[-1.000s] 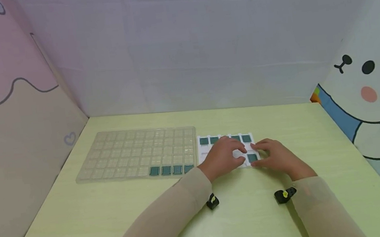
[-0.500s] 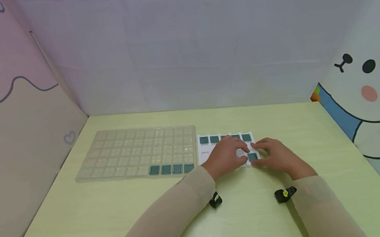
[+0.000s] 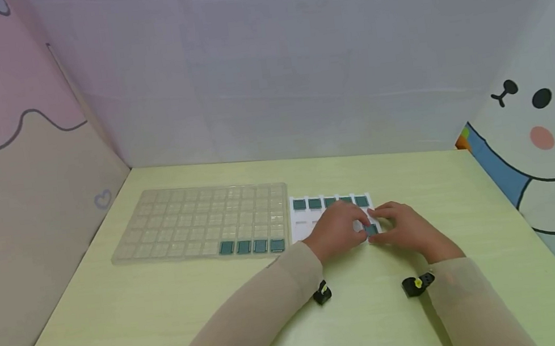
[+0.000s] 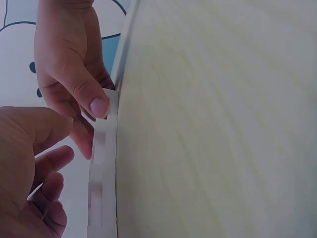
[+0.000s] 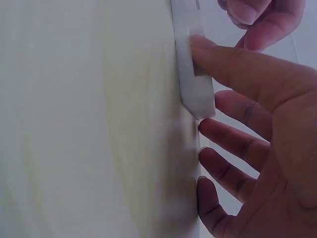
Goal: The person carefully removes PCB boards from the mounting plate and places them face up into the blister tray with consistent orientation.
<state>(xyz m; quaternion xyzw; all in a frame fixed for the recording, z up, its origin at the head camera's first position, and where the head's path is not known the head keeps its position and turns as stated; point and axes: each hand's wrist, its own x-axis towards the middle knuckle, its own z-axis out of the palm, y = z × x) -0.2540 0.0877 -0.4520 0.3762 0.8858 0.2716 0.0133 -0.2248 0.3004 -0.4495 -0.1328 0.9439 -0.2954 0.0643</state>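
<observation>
A white tray (image 3: pixel 302 228) lies on the table with small green square chips in its slots. Its back row holds several chips, among them one at the left end (image 3: pixel 299 205). A chip (image 3: pixel 370 230) sits in the front right corner slot. My left hand (image 3: pixel 337 229) is over the tray, thumb and index fingertips slightly apart beside this corner chip; the left wrist view shows nothing between them. My right hand (image 3: pixel 403 228) holds the tray's right end, its thumb (image 5: pixel 233 64) on the front edge. The left hand hides the middle of the tray.
Left of the white tray lies a clear plastic tray (image 3: pixel 180 221) with many compartments. Several green chips, one of them here (image 3: pixel 243 247), sit in its front row at the right. Printed panels stand at both sides, and a pale sheet (image 3: pixel 267 83) rises behind the table.
My left hand has moved a little to the right, its fingertips now close beside the front right chip. The right hand stays at the tray's right end.
</observation>
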